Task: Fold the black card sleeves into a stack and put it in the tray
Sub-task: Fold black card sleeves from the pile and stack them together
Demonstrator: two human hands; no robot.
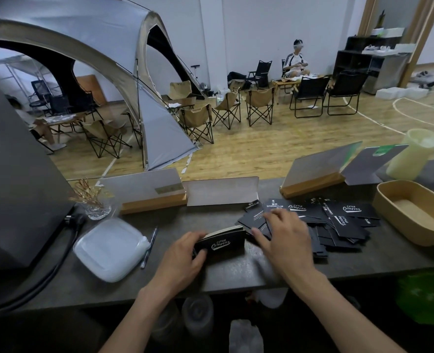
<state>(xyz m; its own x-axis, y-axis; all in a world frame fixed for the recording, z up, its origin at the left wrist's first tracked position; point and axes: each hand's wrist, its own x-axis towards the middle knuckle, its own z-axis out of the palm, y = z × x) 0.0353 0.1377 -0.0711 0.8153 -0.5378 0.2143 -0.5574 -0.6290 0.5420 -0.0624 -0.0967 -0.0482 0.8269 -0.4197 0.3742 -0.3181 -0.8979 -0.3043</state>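
Observation:
A small stack of folded black card sleeves (pixel 223 242) with white lettering stands on its edge on the dark counter, and my left hand (pixel 182 258) grips its left end. My right hand (pixel 284 238) lies flat, fingers spread, on the left part of a loose pile of black card sleeves (pixel 338 225) scattered to the right of the stack. Farther right sits a tan oblong tray (pixel 389 220) with nothing visible inside it.
White plastic lidded containers (pixel 108 248) and a pen (pixel 149 245) lie left of the stack. Wooden-based sign holders (pixel 154 202) and a folded white card (pixel 221 192) line the counter's far edge. A glass with gold ties (pixel 93 202), a pale cup (pixel 412 159) and a big dark appliance (pixel 17 189) also stand there.

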